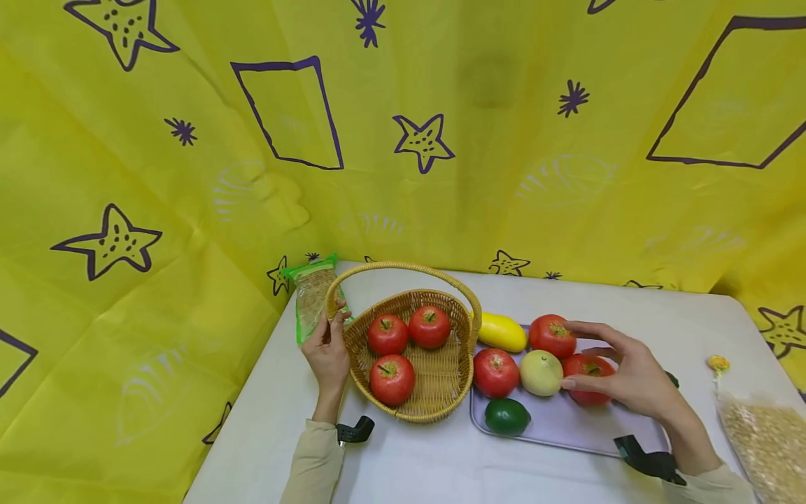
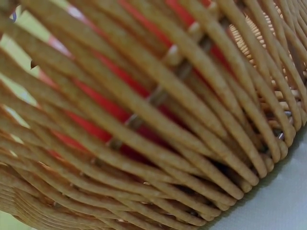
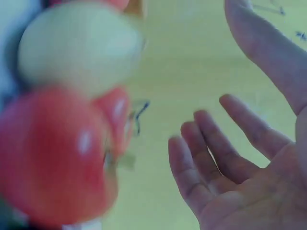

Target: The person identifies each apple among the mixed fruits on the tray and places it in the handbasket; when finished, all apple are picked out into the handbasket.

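Observation:
A wicker basket (image 1: pixel 441 381) with a tall arched handle stands on the table, three red apples (image 1: pixel 392 379) inside it. My left hand (image 1: pixel 329 353) grips the handle's left side near the rim; in the left wrist view the woven wall (image 2: pixel 158 115) hides that hand. Above the lilac tray (image 1: pixel 567 434), my right hand (image 1: pixel 639 378) is held with fingers spread and nothing between them. Just below it lies a red apple (image 1: pixel 590 381), large in the right wrist view. Beside that apple sit a pale round fruit (image 1: pixel 541 373) and two more red fruits (image 1: pixel 495 373).
The tray also carries a long yellow fruit (image 1: pixel 502 332) and a dark green fruit (image 1: pixel 506 416). Behind the left hand lies a green-edged packet (image 1: pixel 313 290). A clear bag of pale grains (image 1: pixel 765 434) and a small yellow lollipop-like item (image 1: pixel 718 364) are at the right.

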Demonstrator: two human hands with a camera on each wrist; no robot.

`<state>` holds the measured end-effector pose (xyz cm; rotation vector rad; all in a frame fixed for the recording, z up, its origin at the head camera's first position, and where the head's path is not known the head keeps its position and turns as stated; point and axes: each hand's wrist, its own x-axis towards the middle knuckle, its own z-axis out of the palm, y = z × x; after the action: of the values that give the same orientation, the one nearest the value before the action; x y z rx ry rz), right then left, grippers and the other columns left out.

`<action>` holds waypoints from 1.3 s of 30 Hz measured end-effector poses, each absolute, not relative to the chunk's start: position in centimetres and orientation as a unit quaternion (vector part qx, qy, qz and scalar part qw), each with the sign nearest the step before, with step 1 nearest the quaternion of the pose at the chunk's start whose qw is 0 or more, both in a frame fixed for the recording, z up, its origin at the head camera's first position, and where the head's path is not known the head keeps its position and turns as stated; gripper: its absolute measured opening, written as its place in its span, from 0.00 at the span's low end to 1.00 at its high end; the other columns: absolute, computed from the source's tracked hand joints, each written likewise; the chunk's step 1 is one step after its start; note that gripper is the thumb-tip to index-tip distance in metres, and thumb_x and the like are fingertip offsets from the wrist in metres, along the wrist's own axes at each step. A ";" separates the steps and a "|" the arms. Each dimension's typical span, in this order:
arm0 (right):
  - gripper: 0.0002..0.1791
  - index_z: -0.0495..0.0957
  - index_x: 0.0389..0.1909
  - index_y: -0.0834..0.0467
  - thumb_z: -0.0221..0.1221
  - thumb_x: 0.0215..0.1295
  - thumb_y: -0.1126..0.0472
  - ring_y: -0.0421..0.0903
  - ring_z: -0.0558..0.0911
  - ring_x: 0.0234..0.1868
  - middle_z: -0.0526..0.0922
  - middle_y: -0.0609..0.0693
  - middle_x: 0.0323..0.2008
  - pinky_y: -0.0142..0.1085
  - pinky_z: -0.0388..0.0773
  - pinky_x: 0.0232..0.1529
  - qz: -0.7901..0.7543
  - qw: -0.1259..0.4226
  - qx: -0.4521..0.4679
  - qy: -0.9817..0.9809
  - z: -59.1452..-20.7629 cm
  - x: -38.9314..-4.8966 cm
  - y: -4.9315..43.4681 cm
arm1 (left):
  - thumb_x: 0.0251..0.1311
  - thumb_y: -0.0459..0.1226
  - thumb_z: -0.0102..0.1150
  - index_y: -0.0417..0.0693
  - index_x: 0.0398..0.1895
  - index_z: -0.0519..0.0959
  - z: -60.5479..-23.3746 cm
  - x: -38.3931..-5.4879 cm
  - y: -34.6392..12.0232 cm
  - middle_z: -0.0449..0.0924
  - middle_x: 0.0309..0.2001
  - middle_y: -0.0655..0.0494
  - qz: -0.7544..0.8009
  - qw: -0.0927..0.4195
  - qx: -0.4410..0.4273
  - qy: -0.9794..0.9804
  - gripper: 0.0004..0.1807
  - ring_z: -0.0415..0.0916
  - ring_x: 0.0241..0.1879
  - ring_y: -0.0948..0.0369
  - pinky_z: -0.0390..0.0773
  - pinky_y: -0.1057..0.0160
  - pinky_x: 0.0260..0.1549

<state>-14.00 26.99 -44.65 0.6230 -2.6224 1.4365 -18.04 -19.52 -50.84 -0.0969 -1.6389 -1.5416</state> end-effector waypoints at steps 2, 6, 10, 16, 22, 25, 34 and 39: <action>0.50 0.76 0.71 0.57 0.86 0.43 0.65 0.28 0.81 0.54 0.76 0.23 0.63 0.13 0.74 0.52 0.438 0.057 0.188 -0.877 -44.9 -14.0 28.1 | 0.74 0.24 0.57 0.37 0.61 0.85 -50.8 -18.1 -19.6 0.88 0.49 0.30 -0.618 0.429 -0.037 -0.658 0.17 0.90 0.44 0.66 0.84 0.72 0.42; 0.55 0.73 0.74 0.56 0.87 0.41 0.57 0.58 0.86 0.58 0.78 0.46 0.69 0.16 0.77 0.49 0.378 0.038 0.165 -0.910 -45.5 -14.1 29.5 | 0.75 0.25 0.57 0.37 0.62 0.84 -50.8 -18.1 -19.6 0.88 0.49 0.30 -0.620 0.425 -0.033 -0.659 0.17 0.90 0.44 0.65 0.83 0.73 0.38; 0.55 0.73 0.73 0.62 0.87 0.42 0.52 0.77 0.81 0.58 0.77 0.68 0.67 0.43 0.89 0.50 0.347 0.001 0.157 -0.925 -45.9 -14.1 29.7 | 0.75 0.25 0.57 0.35 0.62 0.84 -50.9 -18.0 -19.7 0.87 0.49 0.29 -0.621 0.428 -0.032 -0.656 0.16 0.90 0.44 0.66 0.85 0.71 0.43; 0.54 0.73 0.69 0.71 0.85 0.44 0.48 0.75 0.81 0.57 0.79 0.75 0.62 0.68 0.81 0.53 0.323 -0.036 0.140 -0.935 -46.3 -14.3 29.4 | 0.74 0.24 0.57 0.34 0.62 0.84 -50.9 -18.1 -19.7 0.87 0.48 0.28 -0.621 0.434 -0.035 -0.652 0.16 0.90 0.43 0.65 0.86 0.70 0.42; 0.54 0.75 0.68 0.70 0.86 0.42 0.48 0.68 0.82 0.55 0.81 0.73 0.61 0.51 0.84 0.50 0.306 -0.047 0.123 -0.943 -46.5 -14.3 29.6 | 0.74 0.24 0.57 0.34 0.61 0.84 -50.9 -18.2 -19.7 0.87 0.48 0.28 -0.620 0.437 -0.036 -0.651 0.16 0.90 0.43 0.64 0.86 0.69 0.45; 0.53 0.76 0.67 0.70 0.86 0.41 0.48 0.67 0.82 0.54 0.82 0.73 0.59 0.52 0.83 0.49 0.299 -0.047 0.118 -0.946 -46.6 -14.1 29.7 | 0.74 0.24 0.57 0.35 0.61 0.84 -51.0 -18.1 -19.7 0.87 0.48 0.29 -0.618 0.435 -0.037 -0.654 0.16 0.90 0.44 0.65 0.86 0.70 0.46; 0.53 0.76 0.67 0.68 0.88 0.38 0.51 0.67 0.83 0.50 0.83 0.75 0.55 0.62 0.83 0.48 0.291 -0.039 0.118 -0.949 -47.4 -14.0 29.9 | 0.74 0.25 0.58 0.36 0.61 0.85 -51.0 -18.1 -19.7 0.88 0.49 0.31 -0.614 0.435 -0.040 -0.657 0.17 0.90 0.44 0.63 0.87 0.68 0.44; 0.53 0.79 0.64 0.67 0.88 0.36 0.49 0.66 0.83 0.49 0.84 0.72 0.54 0.61 0.82 0.48 0.282 -0.027 0.116 -0.952 -47.6 -13.9 29.8 | 0.74 0.24 0.58 0.32 0.60 0.84 -51.0 -18.1 -19.6 0.88 0.48 0.30 -0.614 0.436 -0.042 -0.656 0.15 0.90 0.44 0.64 0.86 0.69 0.44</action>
<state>-13.87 29.80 -47.61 0.3718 -3.0435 0.9004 -18.14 -19.64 -50.99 -0.1043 -1.6318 -1.5286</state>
